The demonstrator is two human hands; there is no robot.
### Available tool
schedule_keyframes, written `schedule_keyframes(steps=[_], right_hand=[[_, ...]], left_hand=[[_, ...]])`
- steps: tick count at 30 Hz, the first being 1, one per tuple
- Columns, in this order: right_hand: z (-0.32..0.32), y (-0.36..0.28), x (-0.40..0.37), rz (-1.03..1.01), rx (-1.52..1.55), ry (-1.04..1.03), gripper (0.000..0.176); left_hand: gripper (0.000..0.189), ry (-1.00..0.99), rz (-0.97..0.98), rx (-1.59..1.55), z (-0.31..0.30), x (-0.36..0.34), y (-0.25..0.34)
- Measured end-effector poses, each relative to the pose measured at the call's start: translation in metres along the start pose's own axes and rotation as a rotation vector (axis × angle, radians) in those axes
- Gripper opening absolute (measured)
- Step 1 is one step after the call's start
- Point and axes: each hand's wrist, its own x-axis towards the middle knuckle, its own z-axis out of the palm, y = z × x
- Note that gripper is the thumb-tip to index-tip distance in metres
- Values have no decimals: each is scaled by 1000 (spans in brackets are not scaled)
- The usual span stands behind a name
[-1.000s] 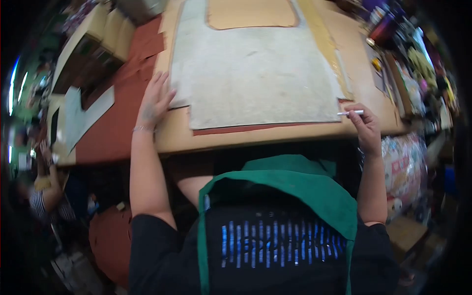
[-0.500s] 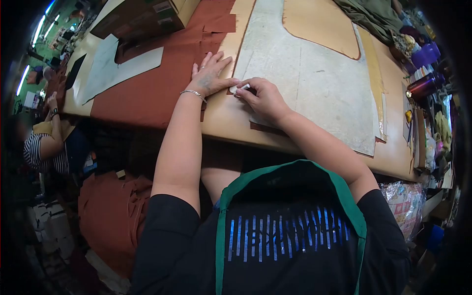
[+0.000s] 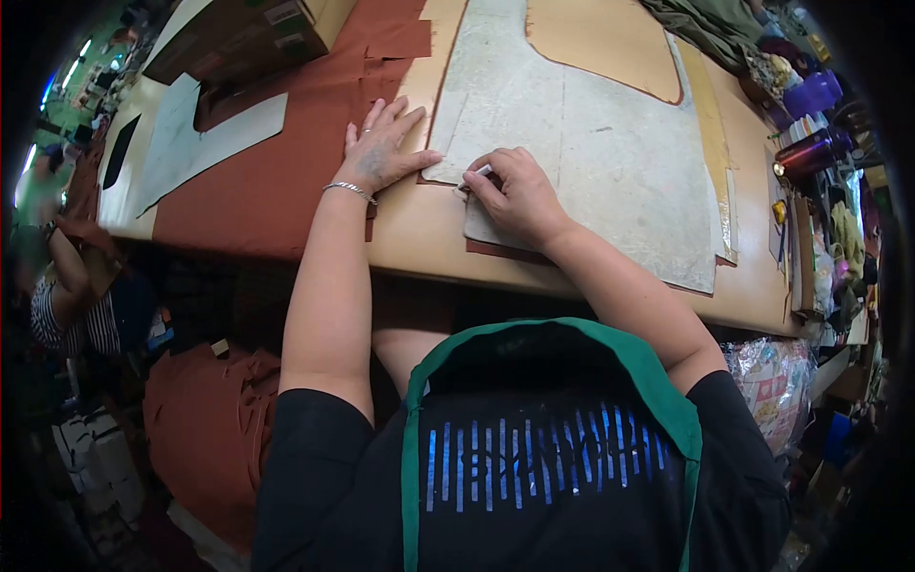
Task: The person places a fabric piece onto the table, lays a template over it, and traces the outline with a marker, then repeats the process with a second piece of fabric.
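Evidently gripped a short white pen (image 3: 484, 171) between the thumb and fingers of the right hand (image 3: 517, 196), pointing it down beside the notched near-left corner of a large pale template (image 3: 620, 181). Could not tell contact from a narrow gap at the tip. Reached the right forearm in across the near edge of the template. Laid the left hand (image 3: 384, 153) open and palm down, spreading the fingers over bare surface (image 3: 410, 243) and the border of a red-brown cloth (image 3: 267, 181), and setting the thumb at the template's left edge, near the notch and just beside the right hand. Wore a silver bracelet (image 3: 351, 190) on the left wrist and a green apron (image 3: 658, 381) over a black top. Had the template lying flat, with a thin red-brown strip (image 3: 505, 251) showing beneath its near edge and a yellow strip (image 3: 710, 133) along its right side. Saw leftward a smaller pale template (image 3: 176, 157) in front of a cardboard box (image 3: 257, 38). Saw rightward a purple container (image 3: 812, 95) and a dark tumbler (image 3: 813, 151). Glimpsed at far left a co-worker in stripes (image 3: 57, 315).
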Motion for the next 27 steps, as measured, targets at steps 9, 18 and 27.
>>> schedule_keyframes(steps=[9, 18, 27], right_hand=[[-150, 65, -74, 363, 381, 238, 16], [-262, 121, -198, 527, 318, 389, 13], [-248, 123, -195, 363, -221, 418, 12]], left_hand=[[71, 109, 123, -8, 1, 3, -5], [42, -120, 877, 29, 54, -11, 262], [42, -272, 876, 96, 88, -18, 310]])
